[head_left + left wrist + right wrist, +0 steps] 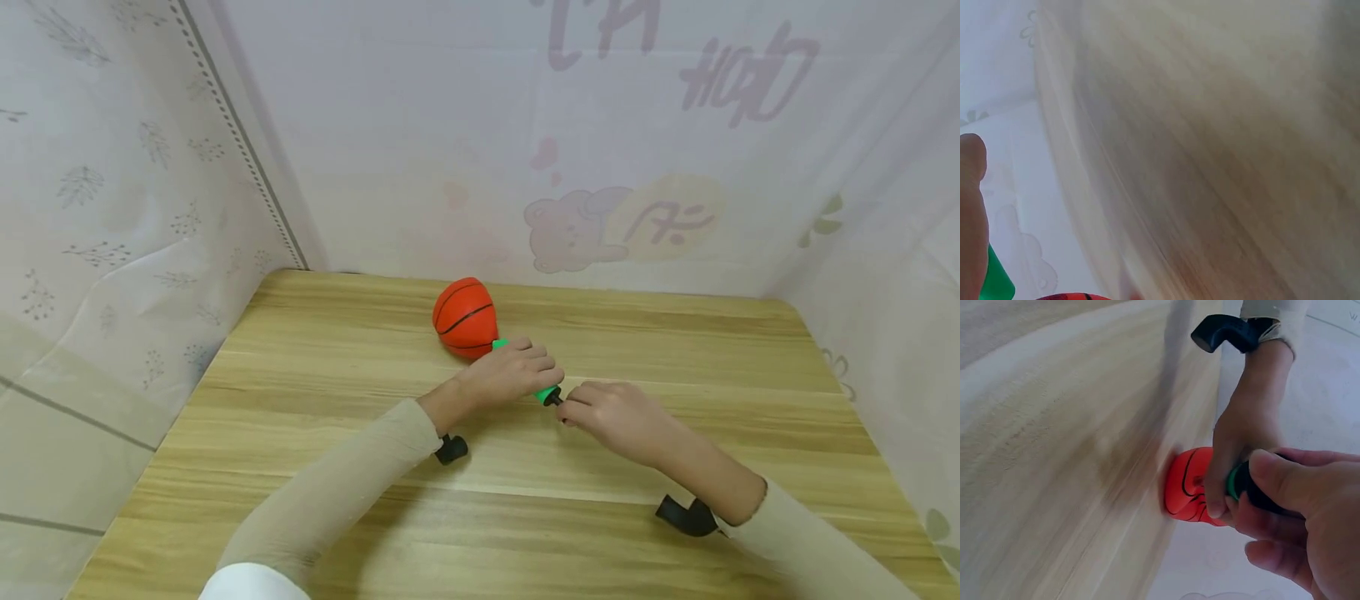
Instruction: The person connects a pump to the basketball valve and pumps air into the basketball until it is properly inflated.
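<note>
A red toy basketball with black lines lies toward the back of the table, its shape pulled out toward the pump rather than fully round. A green hand pump runs from the ball toward the right hand. My left hand grips the pump's green barrel, covering most of it. With thumb and fingers, my right hand holds the pump's black handle end, largely hidden in the head view. The right wrist view shows the black end between the right fingers. Only a green bit and the ball's edge show in the left wrist view.
The wooden table carries the ball, and its back edge meets a printed cloth wall. Black curved mounts, one at the left wrist and one at the right wrist, stick out under the sleeves.
</note>
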The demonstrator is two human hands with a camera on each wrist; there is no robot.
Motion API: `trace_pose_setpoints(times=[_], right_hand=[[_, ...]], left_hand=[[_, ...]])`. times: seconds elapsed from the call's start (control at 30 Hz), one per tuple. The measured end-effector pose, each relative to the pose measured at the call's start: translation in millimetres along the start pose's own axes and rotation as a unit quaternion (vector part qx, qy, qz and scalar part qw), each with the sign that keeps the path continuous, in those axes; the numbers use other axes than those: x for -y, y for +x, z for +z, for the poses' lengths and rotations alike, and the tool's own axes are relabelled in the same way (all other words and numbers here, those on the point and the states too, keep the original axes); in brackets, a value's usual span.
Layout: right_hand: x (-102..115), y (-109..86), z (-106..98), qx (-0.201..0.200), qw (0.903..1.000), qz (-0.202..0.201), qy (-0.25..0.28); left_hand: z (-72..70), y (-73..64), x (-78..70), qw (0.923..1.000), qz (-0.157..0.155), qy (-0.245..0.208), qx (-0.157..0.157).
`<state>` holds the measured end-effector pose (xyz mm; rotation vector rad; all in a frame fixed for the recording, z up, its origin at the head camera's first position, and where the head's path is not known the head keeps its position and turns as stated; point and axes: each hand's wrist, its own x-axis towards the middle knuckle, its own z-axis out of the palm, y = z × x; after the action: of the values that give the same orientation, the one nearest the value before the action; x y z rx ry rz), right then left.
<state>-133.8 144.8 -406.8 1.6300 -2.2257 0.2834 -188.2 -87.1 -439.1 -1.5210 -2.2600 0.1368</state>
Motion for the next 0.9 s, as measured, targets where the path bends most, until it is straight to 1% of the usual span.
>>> trace_pose_setpoints(times=[0.13, 0.33, 0.5, 0.6, 0.7, 0.8, 0.9], right_hand=[[5.1, -11.7, -7.9, 0.010, 0.9997, -0.010, 0.020], [15.2, -34.2, -27.3, 0.013, 0.9982, -0.003, 0.058], [21.0, -46.6, -39.3, 0.018, 0.9946, 0.008, 0.102], [22.8, -49.5, -42.3, 0.013, 0.9915, 0.012, 0.129], [22.5, -47.5, -41.5, 0.007, 0.9925, 0.012, 0.121], [19.2, -41.1, -36.6, 0.004, 0.9962, 0.011, 0.086], [13.6, -31.4, -28.6, 0.010, 0.9983, 0.001, 0.057]], left_hand=[[0.4, -0.3, -0.3, 0.9999, 0.011, 0.003, -0.007], [-0.2, 0.2, 0.5, 0.9999, 0.012, -0.004, -0.003], [-0.7, -0.7, 1.1, 0.9997, 0.007, -0.022, -0.002], [0.7, -0.7, 1.5, 0.9994, 0.001, -0.034, -0.009], [2.9, 0.1, 1.4, 0.9990, -0.003, -0.039, -0.022], [4.9, 1.5, 1.0, 0.9988, 0.001, -0.033, -0.036], [5.7, 2.2, 0.8, 0.9986, 0.008, -0.025, -0.045]])
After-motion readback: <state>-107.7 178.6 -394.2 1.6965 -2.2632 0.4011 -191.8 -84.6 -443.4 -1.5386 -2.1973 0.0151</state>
